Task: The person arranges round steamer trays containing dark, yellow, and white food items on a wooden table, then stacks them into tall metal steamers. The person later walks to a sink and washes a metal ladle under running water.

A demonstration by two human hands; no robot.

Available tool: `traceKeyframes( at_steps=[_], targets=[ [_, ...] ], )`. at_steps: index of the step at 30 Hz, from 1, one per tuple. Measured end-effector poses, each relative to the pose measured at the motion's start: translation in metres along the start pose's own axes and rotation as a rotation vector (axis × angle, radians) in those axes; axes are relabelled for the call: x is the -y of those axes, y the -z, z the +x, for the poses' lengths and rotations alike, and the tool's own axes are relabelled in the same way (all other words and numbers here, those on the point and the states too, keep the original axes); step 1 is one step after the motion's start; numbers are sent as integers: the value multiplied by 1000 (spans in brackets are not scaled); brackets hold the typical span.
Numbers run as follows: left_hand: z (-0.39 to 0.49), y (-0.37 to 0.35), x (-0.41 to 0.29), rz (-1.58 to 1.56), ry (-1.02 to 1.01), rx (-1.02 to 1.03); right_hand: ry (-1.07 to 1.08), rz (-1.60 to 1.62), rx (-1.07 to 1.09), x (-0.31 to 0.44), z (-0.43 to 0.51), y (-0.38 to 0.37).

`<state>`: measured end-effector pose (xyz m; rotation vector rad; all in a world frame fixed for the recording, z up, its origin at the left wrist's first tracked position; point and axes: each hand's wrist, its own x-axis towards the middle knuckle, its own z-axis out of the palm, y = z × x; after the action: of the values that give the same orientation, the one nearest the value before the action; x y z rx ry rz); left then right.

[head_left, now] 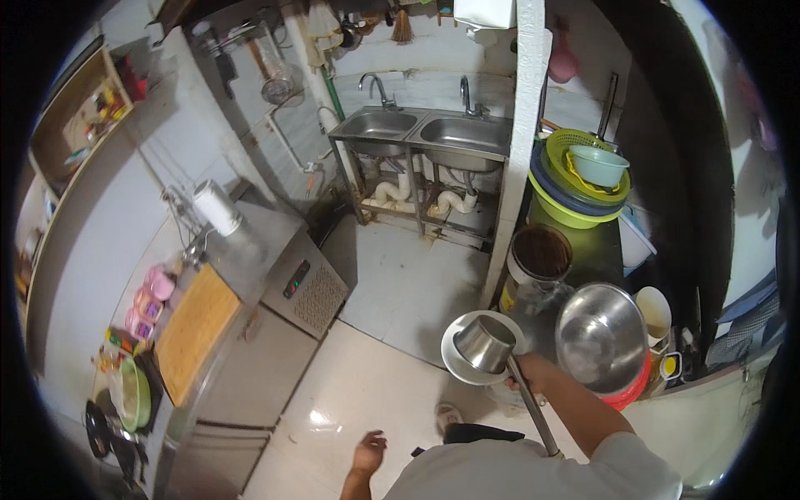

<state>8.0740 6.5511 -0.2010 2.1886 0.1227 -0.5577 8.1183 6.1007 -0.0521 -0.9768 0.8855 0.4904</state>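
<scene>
My right hand is closed around the upper handle of a long-handled stainless-steel ladle. The ladle's deep cup rests in a round white bowl, held out over the floor. Whether my fingers also grip the bowl's rim cannot be made out. The handle slopes back towards my white shirt. Low in the picture, my left hand hangs away from everything, its fingers loosely bent and nothing seen in it.
To my right are a large steel basin, a lidded bucket and stacked plastic basins. A double sink stands ahead, beside a white post. Along the left runs a steel counter with a wooden cutting board.
</scene>
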Motion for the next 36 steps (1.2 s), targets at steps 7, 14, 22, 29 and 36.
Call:
traceKeyframes(
  at_steps=[7, 14, 22, 29, 36],
  targets=[
    [112, 95, 89, 400, -32, 285, 25, 87, -107, 140, 88, -102],
    [275, 163, 128, 549, 121, 340, 139, 220, -251, 236, 175, -155],
    [515, 275, 16, 313, -63, 228, 257, 503, -468, 306, 217, -148],
    [682, 277, -103, 125, 59, 165, 296, 553, -582, 417, 276, -113],
    [727, 211, -184, 588, -46, 627, 402, 582, -469, 585, 366, -76]
  ],
)
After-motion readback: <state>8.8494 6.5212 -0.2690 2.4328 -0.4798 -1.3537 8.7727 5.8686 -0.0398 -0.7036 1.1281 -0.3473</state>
